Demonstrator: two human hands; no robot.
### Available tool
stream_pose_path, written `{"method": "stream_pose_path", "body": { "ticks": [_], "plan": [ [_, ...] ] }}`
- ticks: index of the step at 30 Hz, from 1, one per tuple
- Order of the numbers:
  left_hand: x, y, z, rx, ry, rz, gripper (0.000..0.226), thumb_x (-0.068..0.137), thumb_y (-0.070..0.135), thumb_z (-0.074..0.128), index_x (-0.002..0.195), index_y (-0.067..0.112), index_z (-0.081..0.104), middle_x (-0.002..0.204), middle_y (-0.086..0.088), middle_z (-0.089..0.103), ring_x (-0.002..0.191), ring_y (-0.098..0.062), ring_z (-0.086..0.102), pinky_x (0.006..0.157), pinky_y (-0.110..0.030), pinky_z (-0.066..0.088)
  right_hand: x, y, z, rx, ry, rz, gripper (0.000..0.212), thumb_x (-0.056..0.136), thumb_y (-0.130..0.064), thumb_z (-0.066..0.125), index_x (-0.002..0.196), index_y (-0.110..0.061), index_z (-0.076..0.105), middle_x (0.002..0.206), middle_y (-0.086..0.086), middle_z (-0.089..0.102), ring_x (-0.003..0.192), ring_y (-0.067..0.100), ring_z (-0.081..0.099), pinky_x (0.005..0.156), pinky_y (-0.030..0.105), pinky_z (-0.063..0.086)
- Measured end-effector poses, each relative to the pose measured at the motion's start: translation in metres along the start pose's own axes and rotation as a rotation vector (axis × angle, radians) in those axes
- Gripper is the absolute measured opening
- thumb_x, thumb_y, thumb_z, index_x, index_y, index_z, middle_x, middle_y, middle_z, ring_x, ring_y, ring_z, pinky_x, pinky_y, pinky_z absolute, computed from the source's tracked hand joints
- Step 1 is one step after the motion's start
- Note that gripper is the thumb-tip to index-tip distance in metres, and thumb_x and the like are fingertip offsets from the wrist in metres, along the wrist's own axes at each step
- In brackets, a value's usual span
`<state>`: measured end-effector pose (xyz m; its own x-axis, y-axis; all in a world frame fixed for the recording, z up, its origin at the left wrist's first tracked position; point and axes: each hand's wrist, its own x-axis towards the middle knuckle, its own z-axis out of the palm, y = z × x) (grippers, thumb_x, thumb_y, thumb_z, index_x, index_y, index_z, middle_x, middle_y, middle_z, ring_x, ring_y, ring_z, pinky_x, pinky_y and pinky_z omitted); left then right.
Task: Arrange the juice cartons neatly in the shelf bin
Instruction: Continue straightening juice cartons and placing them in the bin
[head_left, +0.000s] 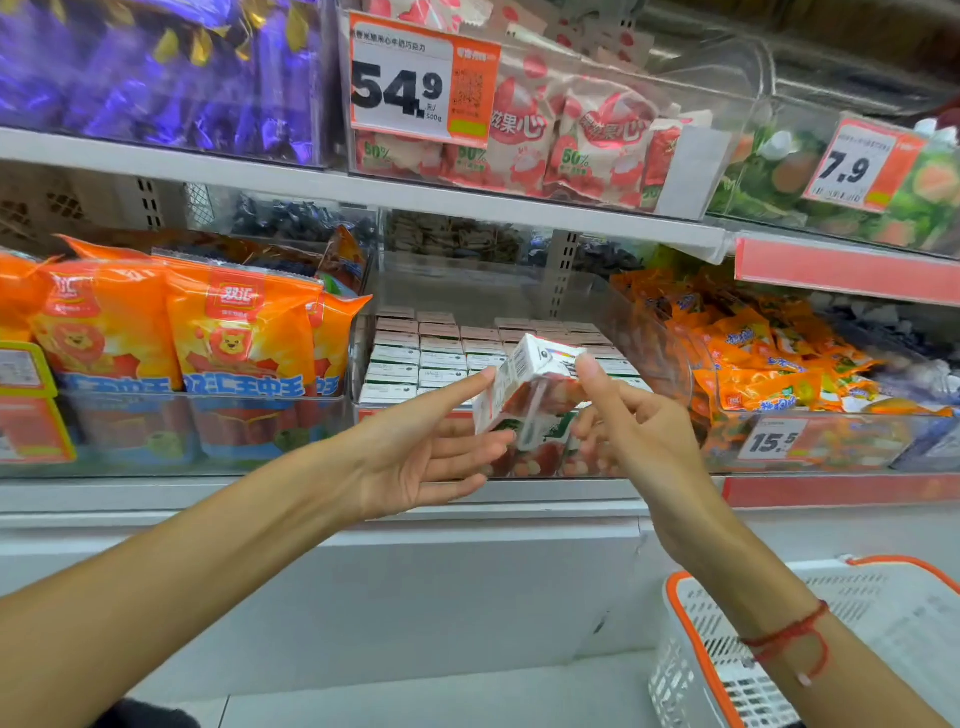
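Basket (691, 623): nearest. Carton (524, 395): tilted before bin front edge (363, 358), pinched by right hand (639, 436); left hand (415, 457), fingers straight, steadies its side.

A shelf bin (602, 312) at centre holds rows of juice cartons (415, 358). Before it, one carton (524, 395) sits tilted between the left hand (415, 457) and right hand (639, 431). Snack bags (228, 332) lie left, sachets (753, 358) right. A basket (691, 654) stands below right.
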<state>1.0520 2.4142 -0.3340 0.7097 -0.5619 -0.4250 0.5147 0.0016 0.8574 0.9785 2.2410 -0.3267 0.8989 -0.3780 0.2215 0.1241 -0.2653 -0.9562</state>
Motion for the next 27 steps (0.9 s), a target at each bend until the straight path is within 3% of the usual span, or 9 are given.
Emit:
{"method": "stream_pose_path", "body": {
  "ticks": [3, 6, 10, 12, 14, 16, 19, 22, 27],
  "plan": [
    [0.001, -0.002, -0.001, 0.078, -0.015, -0.046, 0.069, 0.07, 0.065, 0.067, 0.114, 0.013, 0.065, 0.095, -0.001, 0.077, 0.065, -0.004, 0.071, 0.052, -0.023, 0.057, 0.001, 0.001, 0.0, -0.013, 0.022, 0.03, 0.047, 0.065, -0.074, 0.056, 0.046, -0.033, 0.068, 0.045, -0.005, 0.055, 0.043, 0.002, 0.052, 0.044, 0.009, 0.042],
    [0.001, -0.004, 0.001, 0.089, -0.034, -0.071, 0.067, 0.072, 0.065, 0.065, 0.114, 0.013, 0.064, 0.097, -0.003, 0.077, 0.066, -0.005, 0.071, 0.054, -0.026, 0.058, 0.003, 0.002, -0.001, -0.02, 0.008, 0.031, 0.048, 0.062, -0.074, 0.057, 0.06, -0.03, 0.075, 0.047, -0.004, 0.057, 0.046, 0.004, 0.054, 0.044, 0.01, 0.043],
    [-0.003, -0.002, 0.004, 0.016, -0.054, 0.01, 0.062, 0.067, 0.051, 0.071, 0.116, 0.015, 0.062, 0.098, -0.008, 0.076, 0.078, -0.011, 0.074, 0.061, -0.03, 0.061, 0.006, 0.006, -0.006, -0.025, -0.144, 0.042, 0.041, 0.068, -0.07, 0.058, 0.077, -0.035, 0.076, 0.067, -0.005, 0.07, 0.06, 0.006, 0.065, 0.058, 0.017, 0.054],
    [-0.005, 0.001, 0.005, -0.06, -0.074, 0.119, 0.06, 0.063, 0.039, 0.076, 0.117, 0.02, 0.059, 0.1, -0.011, 0.076, 0.086, -0.016, 0.074, 0.063, -0.028, 0.061, 0.008, 0.008, -0.011, 0.058, -0.276, 0.055, 0.044, 0.067, -0.069, 0.06, 0.092, -0.036, 0.075, 0.09, -0.004, 0.076, 0.079, 0.011, 0.071, 0.071, 0.023, 0.058],
    [-0.008, 0.003, 0.008, -0.048, -0.07, 0.262, 0.05, 0.073, 0.032, 0.074, 0.119, 0.026, 0.058, 0.101, -0.006, 0.076, 0.091, -0.017, 0.074, 0.067, -0.025, 0.06, 0.01, 0.008, -0.017, 0.143, -0.379, 0.037, 0.043, 0.071, -0.065, 0.063, 0.106, -0.04, 0.071, 0.105, -0.006, 0.074, 0.092, 0.009, 0.07, 0.074, 0.021, 0.056],
    [-0.009, 0.003, 0.01, 0.122, 0.022, 0.465, 0.042, 0.084, 0.03, 0.071, 0.121, 0.04, 0.055, 0.103, 0.002, 0.075, 0.09, -0.011, 0.073, 0.069, -0.022, 0.059, 0.01, 0.009, -0.022, 0.125, -0.427, -0.029, 0.042, 0.076, -0.058, 0.068, 0.116, -0.045, 0.066, 0.112, -0.01, 0.072, 0.103, 0.006, 0.068, 0.08, 0.022, 0.055],
    [-0.007, 0.001, 0.01, 0.429, 0.138, 0.746, 0.053, 0.084, 0.031, 0.07, 0.125, 0.052, 0.044, 0.109, 0.013, 0.067, 0.093, 0.0, 0.069, 0.075, -0.02, 0.058, 0.01, 0.016, -0.021, 0.051, -0.338, -0.114, 0.053, 0.072, -0.043, 0.078, 0.122, -0.039, 0.06, 0.11, -0.012, 0.072, 0.103, 0.006, 0.068, 0.089, 0.027, 0.056],
    [-0.006, -0.004, 0.009, 0.623, 0.105, 0.911, 0.052, 0.084, 0.025, 0.072, 0.128, 0.039, 0.049, 0.114, 0.019, 0.064, 0.106, 0.005, 0.061, 0.083, -0.015, 0.054, 0.01, 0.021, -0.018, -0.117, -0.235, -0.287, 0.048, 0.069, -0.03, 0.081, 0.111, -0.038, 0.06, 0.104, -0.02, 0.072, 0.1, 0.0, 0.066, 0.086, 0.014, 0.051],
    [-0.006, -0.011, 0.008, 0.864, 0.206, 1.119, 0.042, 0.079, 0.025, 0.078, 0.117, 0.024, 0.059, 0.116, 0.017, 0.062, 0.112, -0.002, 0.057, 0.091, -0.015, 0.049, 0.014, 0.03, -0.018, -0.278, -0.12, -0.453, 0.046, 0.075, -0.012, 0.082, 0.106, -0.038, 0.06, 0.11, -0.02, 0.068, 0.109, 0.005, 0.062, 0.09, 0.019, 0.051]
  ]
}}
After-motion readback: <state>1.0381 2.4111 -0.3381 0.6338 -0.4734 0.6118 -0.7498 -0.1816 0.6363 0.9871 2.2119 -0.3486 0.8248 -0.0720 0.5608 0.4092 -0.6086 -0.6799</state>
